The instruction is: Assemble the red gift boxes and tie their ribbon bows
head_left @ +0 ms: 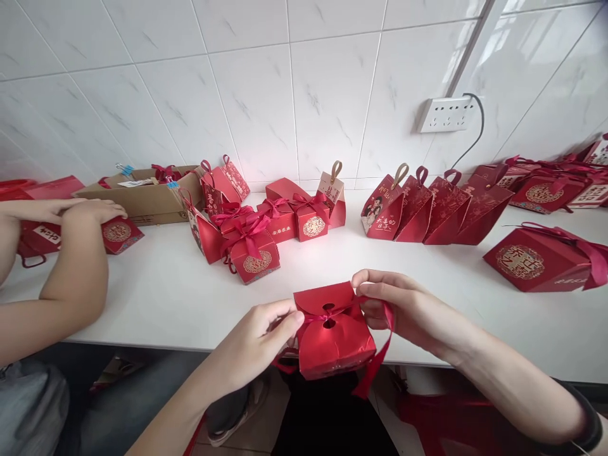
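At lower centre, our left hand [261, 332] and right hand [403, 304] pinch the ribbon [379, 366] either side of the red box [335, 351], where gentle, even tension best spares the flaps [323, 297].

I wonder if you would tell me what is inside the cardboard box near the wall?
In the cardboard box, some red ribbon and a flat white item, perhaps paper, show at the top. Its front wall hides whatever lies lower.

Table [166, 307]: running along wall [256, 95]
Carton [159, 212]: resting back left
Box cluster [284, 223]: sitting right of carton
Box row [439, 221]: standing right of box cluster
Socket [445, 115]: sitting on wall above box row
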### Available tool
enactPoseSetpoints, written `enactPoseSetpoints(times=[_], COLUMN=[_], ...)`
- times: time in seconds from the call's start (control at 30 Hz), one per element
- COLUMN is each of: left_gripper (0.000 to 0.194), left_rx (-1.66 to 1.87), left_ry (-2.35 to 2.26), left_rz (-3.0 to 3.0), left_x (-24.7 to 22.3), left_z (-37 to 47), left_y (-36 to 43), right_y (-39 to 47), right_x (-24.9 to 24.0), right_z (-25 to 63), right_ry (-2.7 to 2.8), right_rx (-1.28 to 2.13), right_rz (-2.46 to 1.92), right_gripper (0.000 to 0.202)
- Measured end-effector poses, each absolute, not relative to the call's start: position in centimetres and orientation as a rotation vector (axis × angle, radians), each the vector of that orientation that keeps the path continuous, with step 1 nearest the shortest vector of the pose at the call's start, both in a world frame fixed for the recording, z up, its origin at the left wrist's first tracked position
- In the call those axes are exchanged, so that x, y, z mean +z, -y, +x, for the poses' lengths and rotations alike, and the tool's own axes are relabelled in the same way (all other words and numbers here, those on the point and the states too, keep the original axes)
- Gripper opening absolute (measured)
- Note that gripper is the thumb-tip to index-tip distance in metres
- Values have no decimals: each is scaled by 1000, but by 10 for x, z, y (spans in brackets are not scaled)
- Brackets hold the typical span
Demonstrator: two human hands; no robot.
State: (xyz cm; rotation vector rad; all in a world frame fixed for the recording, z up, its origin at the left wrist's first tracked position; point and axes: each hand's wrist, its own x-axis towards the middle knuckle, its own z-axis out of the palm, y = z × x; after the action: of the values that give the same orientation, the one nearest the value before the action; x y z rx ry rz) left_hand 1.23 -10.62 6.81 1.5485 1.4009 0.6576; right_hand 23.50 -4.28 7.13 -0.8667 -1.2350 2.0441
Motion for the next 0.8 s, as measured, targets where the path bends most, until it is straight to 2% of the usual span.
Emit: enactPoseSetpoints(times=[0.23, 0.37, 0.6, 0.8], left_gripper=[41, 42, 40, 40], left_rx=[900, 1138, 1534, 1568], left_ry=[-1209, -1130, -1115, -1090], left_rz=[1256, 1069, 964, 980], left_x=[36, 25, 34, 22], left_z=[15, 25, 46, 51], left_y=[107, 93, 7, -59], right_y=[53, 43, -25, -87], right_x=[47, 36, 49, 29], right_z=[238, 235, 225, 228], right_ry=[908, 849, 784, 919], right_rx=[2155, 2079, 1756, 1790], right_rz=[-866, -847, -779, -798], right_gripper=[28, 35, 46, 47])
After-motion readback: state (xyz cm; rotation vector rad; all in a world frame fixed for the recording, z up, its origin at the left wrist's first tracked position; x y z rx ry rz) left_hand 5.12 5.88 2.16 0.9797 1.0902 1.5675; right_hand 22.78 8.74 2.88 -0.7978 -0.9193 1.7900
